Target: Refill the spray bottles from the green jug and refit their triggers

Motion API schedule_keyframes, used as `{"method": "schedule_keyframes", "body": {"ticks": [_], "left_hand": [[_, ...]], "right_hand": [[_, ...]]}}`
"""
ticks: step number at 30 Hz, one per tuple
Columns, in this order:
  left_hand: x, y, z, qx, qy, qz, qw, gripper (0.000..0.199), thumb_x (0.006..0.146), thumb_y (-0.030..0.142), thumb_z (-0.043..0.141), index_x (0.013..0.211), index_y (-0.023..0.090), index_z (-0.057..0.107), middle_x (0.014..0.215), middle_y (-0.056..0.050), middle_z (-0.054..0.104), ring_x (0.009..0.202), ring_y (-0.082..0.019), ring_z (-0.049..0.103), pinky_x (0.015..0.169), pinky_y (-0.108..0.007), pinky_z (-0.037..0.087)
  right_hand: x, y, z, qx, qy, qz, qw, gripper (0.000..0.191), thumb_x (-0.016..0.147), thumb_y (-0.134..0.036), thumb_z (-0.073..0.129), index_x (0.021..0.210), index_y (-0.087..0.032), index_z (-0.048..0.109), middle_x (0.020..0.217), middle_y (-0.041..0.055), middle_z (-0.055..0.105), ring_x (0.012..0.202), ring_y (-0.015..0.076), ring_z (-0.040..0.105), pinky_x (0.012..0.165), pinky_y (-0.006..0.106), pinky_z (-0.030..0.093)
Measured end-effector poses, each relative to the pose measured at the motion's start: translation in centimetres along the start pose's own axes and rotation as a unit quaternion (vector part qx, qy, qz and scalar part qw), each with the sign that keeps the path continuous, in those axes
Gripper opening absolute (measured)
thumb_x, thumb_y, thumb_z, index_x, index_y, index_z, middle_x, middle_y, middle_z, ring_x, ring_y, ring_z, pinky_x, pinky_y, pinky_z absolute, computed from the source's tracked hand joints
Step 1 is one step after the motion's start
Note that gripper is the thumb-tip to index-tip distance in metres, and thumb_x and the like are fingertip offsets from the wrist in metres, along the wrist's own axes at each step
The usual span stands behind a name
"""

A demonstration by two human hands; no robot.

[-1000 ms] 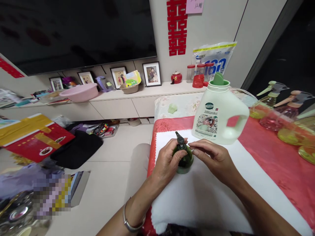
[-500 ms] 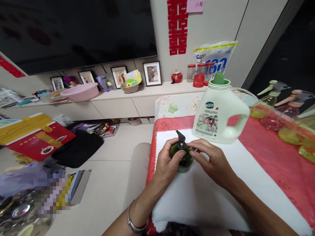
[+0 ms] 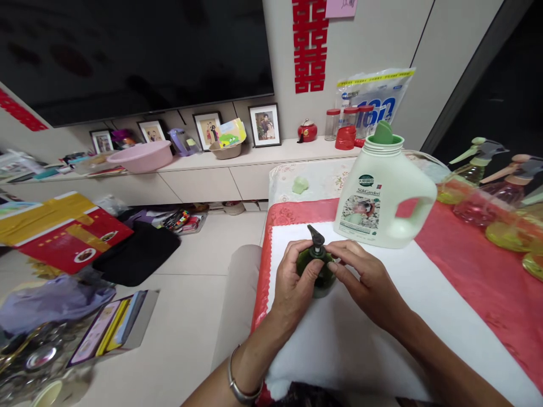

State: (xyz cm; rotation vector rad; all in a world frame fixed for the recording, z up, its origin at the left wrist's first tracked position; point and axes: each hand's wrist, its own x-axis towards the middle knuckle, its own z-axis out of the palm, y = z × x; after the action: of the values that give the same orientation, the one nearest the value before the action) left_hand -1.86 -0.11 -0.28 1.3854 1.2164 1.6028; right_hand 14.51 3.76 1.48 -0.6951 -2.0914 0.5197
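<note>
A dark green pump bottle [image 3: 321, 281] stands upright on the white cloth [image 3: 360, 328], its black pump head pointing up and away to the left. Around its left side my left hand [image 3: 294, 277] is closed, thumb across the front. My right hand [image 3: 360, 274] pinches at the bottle's upper right, by the collar under the pump; its fingers partly cover that spot. Just beyond stands a large pale green detergent jug [image 3: 384, 198], its handle to the right and a green piece sitting in its open mouth.
Several trigger spray bottles [image 3: 487, 192] with coloured liquid line the right side on a red tablecloth [image 3: 458, 249]. A small pale green piece [image 3: 300, 185] lies at the far table edge. Behind is a shelf with a pink basin [image 3: 142, 158]. A red box [image 3: 76, 237] sits at left.
The view has shifted slightly, so everything appears a little further right. Both hands keep the same hold on the pump bottle.
</note>
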Motion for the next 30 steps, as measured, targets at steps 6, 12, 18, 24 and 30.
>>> {"method": "schedule_keyframes", "body": {"ticks": [6, 12, 18, 24, 30], "left_hand": [[-0.2, 0.2, 0.7, -0.050, 0.048, -0.053, 0.996, 0.033, 0.081, 0.023, 0.075, 0.110, 0.024, 0.060, 0.103, -0.001, 0.066, 0.096, -0.017, 0.062, 0.088, -0.031, 0.049], [-0.2, 0.2, 0.7, 0.015, 0.063, 0.005, 0.998, 0.024, 0.085, 0.022, 0.068, 0.108, 0.024, 0.061, 0.106, -0.003, 0.062, 0.102, -0.020, 0.060, 0.094, -0.035, 0.047], [-0.2, 0.1, 0.6, 0.061, 0.042, 0.046, 0.996, 0.020, 0.091, 0.020, 0.059, 0.111, 0.024, 0.061, 0.109, -0.004, 0.061, 0.106, -0.020, 0.058, 0.098, -0.037, 0.045], [-0.7, 0.3, 0.9, 0.012, 0.033, 0.001, 0.999, 0.038, 0.093, 0.027, 0.061, 0.129, 0.027, 0.048, 0.120, -0.004, 0.058, 0.111, -0.019, 0.057, 0.097, -0.034, 0.046], [-0.5, 0.2, 1.1, 0.024, 0.045, -0.018, 0.999, 0.025, 0.089, 0.024, 0.066, 0.110, 0.024, 0.053, 0.103, -0.002, 0.059, 0.094, -0.018, 0.059, 0.086, -0.033, 0.048]], "right_hand": [[-0.2, -0.3, 0.2, -0.014, -0.002, -0.009, 1.000, 0.024, 0.104, -0.016, 0.049, 0.127, -0.021, 0.056, 0.119, -0.0001, 0.054, 0.110, 0.0102, 0.051, 0.092, 0.022, 0.044], [-0.4, -0.5, 0.2, -0.006, -0.005, 0.004, 1.000, 0.027, 0.103, -0.017, 0.052, 0.129, -0.022, 0.054, 0.122, 0.0004, 0.054, 0.110, 0.0118, 0.051, 0.090, 0.024, 0.046], [-0.4, -0.8, 0.3, -0.010, -0.025, 0.008, 1.000, 0.033, 0.105, -0.021, 0.049, 0.138, -0.023, 0.048, 0.127, 0.0035, 0.051, 0.114, 0.0154, 0.048, 0.093, 0.029, 0.047], [-0.6, -0.8, 0.1, 0.003, -0.020, 0.014, 1.000, 0.033, 0.104, -0.022, 0.050, 0.137, -0.024, 0.049, 0.130, 0.0017, 0.050, 0.118, 0.0142, 0.048, 0.097, 0.028, 0.046], [-0.6, -0.9, 0.1, 0.019, -0.010, 0.007, 1.000, 0.030, 0.103, -0.020, 0.052, 0.133, -0.024, 0.052, 0.128, 0.0010, 0.052, 0.116, 0.0123, 0.050, 0.094, 0.025, 0.048]]}}
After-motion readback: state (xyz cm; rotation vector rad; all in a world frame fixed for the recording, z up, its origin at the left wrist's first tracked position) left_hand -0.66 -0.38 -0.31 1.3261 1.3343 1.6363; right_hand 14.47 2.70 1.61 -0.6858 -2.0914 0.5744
